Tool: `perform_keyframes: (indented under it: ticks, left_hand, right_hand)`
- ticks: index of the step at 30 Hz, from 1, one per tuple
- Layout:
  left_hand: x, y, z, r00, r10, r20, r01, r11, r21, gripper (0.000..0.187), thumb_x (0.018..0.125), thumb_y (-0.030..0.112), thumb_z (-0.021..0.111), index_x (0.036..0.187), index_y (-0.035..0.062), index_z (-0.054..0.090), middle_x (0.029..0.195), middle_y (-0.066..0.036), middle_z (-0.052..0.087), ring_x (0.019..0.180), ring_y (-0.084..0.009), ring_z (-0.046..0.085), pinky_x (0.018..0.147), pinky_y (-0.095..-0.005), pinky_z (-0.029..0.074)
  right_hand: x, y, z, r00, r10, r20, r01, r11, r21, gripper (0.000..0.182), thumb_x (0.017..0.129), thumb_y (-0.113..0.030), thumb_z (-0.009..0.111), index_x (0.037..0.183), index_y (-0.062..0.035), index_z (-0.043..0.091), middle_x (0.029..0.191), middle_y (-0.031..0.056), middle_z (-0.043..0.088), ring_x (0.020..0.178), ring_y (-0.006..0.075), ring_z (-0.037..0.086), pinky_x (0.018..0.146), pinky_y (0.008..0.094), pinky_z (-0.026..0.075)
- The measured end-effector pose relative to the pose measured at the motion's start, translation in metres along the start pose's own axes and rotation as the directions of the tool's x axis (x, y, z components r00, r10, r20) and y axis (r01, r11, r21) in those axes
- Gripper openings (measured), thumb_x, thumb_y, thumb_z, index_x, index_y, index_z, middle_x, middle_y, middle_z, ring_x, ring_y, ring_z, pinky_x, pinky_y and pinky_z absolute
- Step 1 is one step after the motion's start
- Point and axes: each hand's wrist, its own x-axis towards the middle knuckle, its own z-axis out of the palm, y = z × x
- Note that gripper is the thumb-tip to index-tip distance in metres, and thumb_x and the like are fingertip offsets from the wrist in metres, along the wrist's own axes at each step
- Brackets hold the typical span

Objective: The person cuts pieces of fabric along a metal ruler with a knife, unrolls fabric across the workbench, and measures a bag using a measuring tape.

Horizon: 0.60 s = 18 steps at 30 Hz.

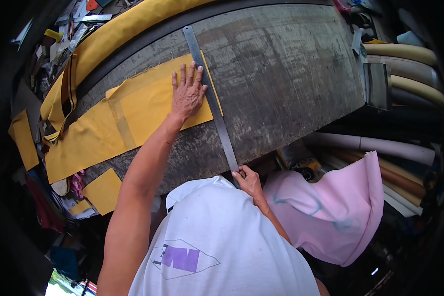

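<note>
A long metal ruler (219, 123) lies across the right end of a yellow sheet of material (150, 103), with a narrow yellow strip showing past its far side. My left hand (187, 96) is flat on the sheet, fingers stretched out, its fingertips at the ruler's edge. Near the table's front edge, my right hand (249, 181) pinches the near end of the ruler between thumb and fingers. A seam or overlapping band crosses the yellow sheet left of my left hand, and its back edge looks frayed.
The worn dark table (291, 74) carries a long yellow roll (128, 32) along its back. Pink material (325, 212) hangs at the front right, near several rolls (404, 79). Yellow offcuts (103, 191) lie at the left, with cluttered tools (76, 27) at the back left.
</note>
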Motion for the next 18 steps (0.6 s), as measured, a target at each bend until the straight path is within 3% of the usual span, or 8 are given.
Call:
perform_keyframes:
  ticks: [8,11,14,18]
  left_hand:
    - [0.004,-0.011,-0.004,0.975,0.016,0.22,-0.008,0.999,-0.038,0.081,0.097,0.052,0.049,0.159,0.0096,0.017,0.167,-0.01,0.006,0.154,-0.0341,-0.004,0.12,-0.0551,-0.006]
    - [0.004,-0.017,-0.004,0.972,0.062,0.225,-0.044,0.995,-0.085,0.105,0.085,0.071,0.056,0.159,0.0082,0.015,0.167,-0.013,0.004,0.153,-0.0359,-0.006,0.12,-0.0556,-0.008]
    - [0.006,-0.016,-0.016,0.956,0.085,0.282,-0.048,0.99,-0.135,0.133,0.065,0.084,0.066,0.159,0.0057,0.013,0.166,-0.016,0.003,0.153,-0.0378,-0.008,0.119,-0.0565,-0.01]
    - [0.007,-0.016,-0.017,0.953,0.094,0.289,-0.058,0.99,-0.13,0.15,0.049,0.086,0.072,0.158,0.0034,0.012,0.166,-0.017,0.003,0.152,-0.0386,-0.008,0.119,-0.0572,-0.009]
  right_hand:
    - [-0.001,-0.005,0.002,1.0,0.002,-0.001,-0.002,0.999,-0.05,0.03,0.085,-0.024,0.075,0.1,0.0005,0.064,0.071,0.0134,0.063,0.064,0.0283,0.064,0.061,0.0381,0.05]
    - [-0.001,-0.005,0.003,1.0,0.009,0.002,-0.009,0.998,-0.067,0.03,0.085,-0.024,0.076,0.099,-0.0001,0.064,0.071,0.0131,0.063,0.065,0.0291,0.065,0.061,0.0386,0.05]
    - [-0.002,-0.006,0.006,1.0,0.017,-0.007,-0.018,0.996,-0.086,0.031,0.085,-0.025,0.076,0.1,-0.0013,0.063,0.073,0.0133,0.065,0.067,0.031,0.067,0.062,0.0399,0.051]
    - [-0.002,0.002,0.012,1.0,0.007,-0.024,-0.01,0.996,-0.092,0.032,0.084,-0.025,0.076,0.103,-0.0027,0.062,0.076,0.0141,0.067,0.071,0.0332,0.069,0.064,0.0416,0.052]
